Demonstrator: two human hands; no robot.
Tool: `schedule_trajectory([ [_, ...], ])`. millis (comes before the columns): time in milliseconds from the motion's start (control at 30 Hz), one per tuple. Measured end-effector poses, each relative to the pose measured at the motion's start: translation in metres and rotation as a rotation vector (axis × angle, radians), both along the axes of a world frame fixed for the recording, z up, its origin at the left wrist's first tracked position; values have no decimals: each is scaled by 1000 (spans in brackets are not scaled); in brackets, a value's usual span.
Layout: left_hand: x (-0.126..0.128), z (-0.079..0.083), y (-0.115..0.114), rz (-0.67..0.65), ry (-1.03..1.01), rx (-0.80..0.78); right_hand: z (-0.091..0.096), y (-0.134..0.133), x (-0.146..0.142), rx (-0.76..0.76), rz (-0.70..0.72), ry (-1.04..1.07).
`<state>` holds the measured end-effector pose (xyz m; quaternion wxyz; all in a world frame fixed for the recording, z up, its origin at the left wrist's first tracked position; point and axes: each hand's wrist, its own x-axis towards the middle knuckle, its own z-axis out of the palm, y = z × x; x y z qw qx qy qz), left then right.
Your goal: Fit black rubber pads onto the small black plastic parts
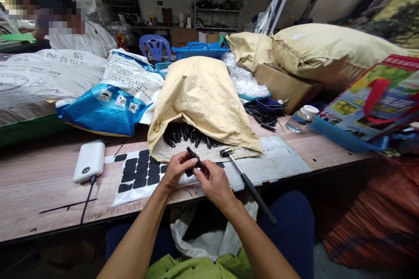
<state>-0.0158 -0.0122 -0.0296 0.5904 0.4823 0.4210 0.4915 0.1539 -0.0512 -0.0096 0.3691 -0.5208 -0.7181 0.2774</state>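
Note:
Both hands meet over the table's front edge, fingers pinched around a small black tubular piece (192, 153). My left hand (176, 170) grips it from the left, while my right hand (214, 182) closes on its lower right end. Just beyond them lies the open mouth of a tan woven sack (199, 91), with several black pointed pieces (186, 133) inside. A small mallet (245, 178) rests to the right of my right hand, its black handle jutting past the table edge. Beneath my hands is a white sheet (119, 196) bearing rows of black rounded squares (141, 170).
A white power bank (89, 161) with a cable lies left. At right are loose black pieces (258, 115), a lidded plastic jar (301, 118) and a colourful bag (369, 100). Full sacks (327, 52) line the back. A person (55, 8) sits far left.

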Motion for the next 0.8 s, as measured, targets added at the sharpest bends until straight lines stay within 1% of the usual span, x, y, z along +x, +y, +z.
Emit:
schedule_trajectory([
  [167,-1,-2,1,-7,-45,17,-1,2,-3,83,-20,7],
  [367,-5,-1,1,-49,-86,-8,0,2,-5,188,22,-16],
  [533,-8,0,-1,-92,-79,-35,-6,5,-8,305,64,-11],
  [700,-9,0,0,-123,-73,-54,-10,5,-7,310,139,45],
  [800,-9,-2,0,-113,-78,-55,-10,4,-7,280,145,71],
])
